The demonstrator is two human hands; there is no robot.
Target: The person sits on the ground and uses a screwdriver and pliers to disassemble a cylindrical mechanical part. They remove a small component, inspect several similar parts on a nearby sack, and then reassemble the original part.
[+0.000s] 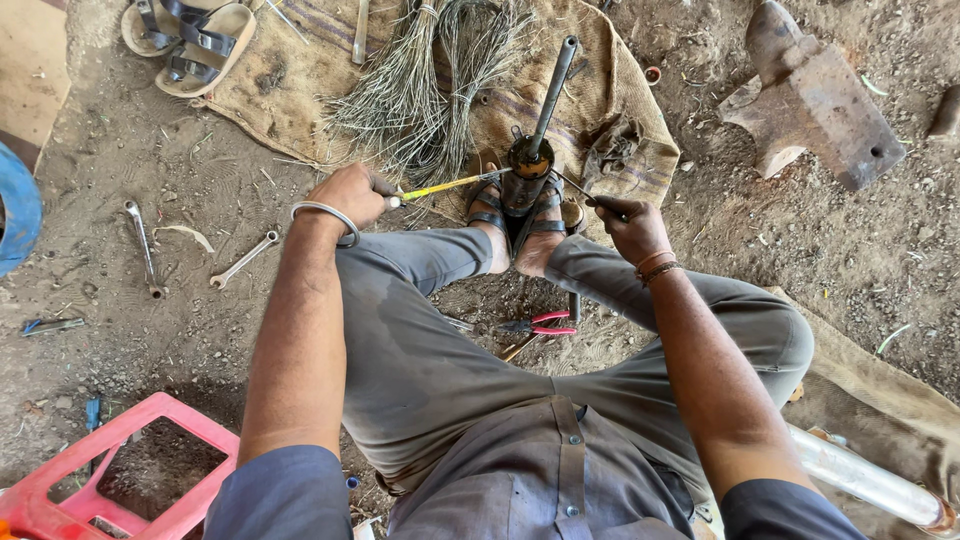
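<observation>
I sit on the ground with a dark metal cylinder part (528, 168) and its long rod (553, 92) clamped upright between my sandalled feet (510, 225). My left hand (350, 195) is shut on a yellow-handled screwdriver (445, 186) whose tip reaches the cylinder's top from the left. My right hand (630, 225) is shut on a thin metal tool (580, 187) that meets the same spot from the right. A metal bangle sits on my left wrist.
Burlap sack (600, 90) with a bundle of wires (440, 80) lies beyond my feet. An anvil (815, 95) stands at upper right. Two wrenches (145, 245) lie on the dirt at left. Red-handled pliers (540, 322) lie under my knees. A red plastic stool (60, 480) is at lower left; sandals (190, 35) are at top left.
</observation>
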